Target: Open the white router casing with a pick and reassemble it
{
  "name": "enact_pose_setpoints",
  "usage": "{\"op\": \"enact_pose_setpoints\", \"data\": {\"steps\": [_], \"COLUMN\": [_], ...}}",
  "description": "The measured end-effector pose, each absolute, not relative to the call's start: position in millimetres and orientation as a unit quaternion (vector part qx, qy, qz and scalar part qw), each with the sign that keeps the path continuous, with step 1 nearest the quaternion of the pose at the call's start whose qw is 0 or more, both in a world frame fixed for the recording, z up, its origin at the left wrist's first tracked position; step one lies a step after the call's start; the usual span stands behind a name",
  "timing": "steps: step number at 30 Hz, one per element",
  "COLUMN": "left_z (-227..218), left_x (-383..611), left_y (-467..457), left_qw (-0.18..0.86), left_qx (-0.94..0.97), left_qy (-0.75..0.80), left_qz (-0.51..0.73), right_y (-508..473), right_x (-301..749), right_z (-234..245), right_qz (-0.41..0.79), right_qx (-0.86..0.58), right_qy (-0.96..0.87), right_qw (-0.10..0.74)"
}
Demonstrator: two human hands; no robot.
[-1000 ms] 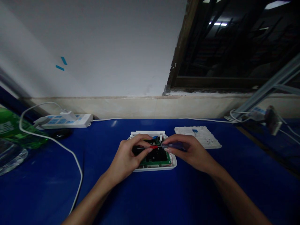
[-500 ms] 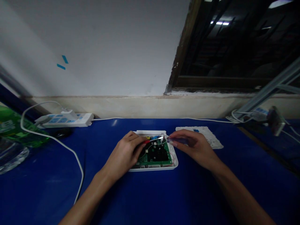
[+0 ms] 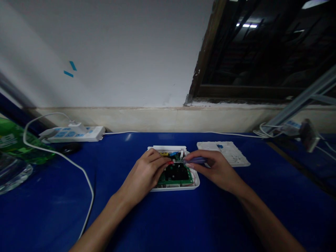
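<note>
Slim screwdriver with translucent blue handle (image 3: 196, 160), long axis left-to-right, held over far part of green circuit board (image 3: 176, 180) inside white plastic housing (image 3: 194, 185) on blue counter (image 3: 52, 210). Right hand (image 3: 216, 169), nearer handle: fingers (image 3: 199, 167) clamped around it. Left hand (image 3: 143, 171): fingers (image 3: 161, 157) pinched together on red-marked shaft end (image 3: 171, 162).

The one camera sits on my head, facing forward and down across the blue table (image 3: 52, 210) at my left hand (image 3: 141, 175) and my right hand (image 3: 217, 171). The wall (image 3: 105, 52) fills the view's top.
</note>
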State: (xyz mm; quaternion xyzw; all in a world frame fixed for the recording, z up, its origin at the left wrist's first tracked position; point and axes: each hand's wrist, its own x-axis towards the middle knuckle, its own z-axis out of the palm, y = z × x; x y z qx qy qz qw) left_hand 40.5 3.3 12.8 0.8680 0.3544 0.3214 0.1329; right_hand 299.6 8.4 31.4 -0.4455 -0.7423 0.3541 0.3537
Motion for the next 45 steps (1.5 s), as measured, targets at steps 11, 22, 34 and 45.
{"op": "enact_pose_setpoints", "data": {"steps": [11, 22, 34, 45], "left_z": [10.0, 16.5, 19.7, 1.1], "left_x": [51.3, 43.8, 45.4, 38.9], "left_y": [-4.2, 0.9, -0.6, -1.5], "left_qw": [0.203, 0.140, 0.123, 0.071], "left_qx": [0.861, 0.791, 0.877, 0.902], "left_qy": [0.313, 0.413, 0.384, 0.399], "left_qz": [0.346, 0.429, 0.262, 0.152], "right_y": [-0.8, 6.5, 7.5, -0.7], "right_x": [287.5, 302.5, 350.5, 322.6], "right_z": [27.9, 31.1, 69.7, 78.0], "right_qz": [0.325, 0.306, 0.317, 0.223], "right_qx": [-0.383, -0.381, -0.462, -0.460], "right_qy": [-0.804, -0.824, -0.812, -0.858], "right_qw": [0.320, 0.288, 0.161, 0.050]}}
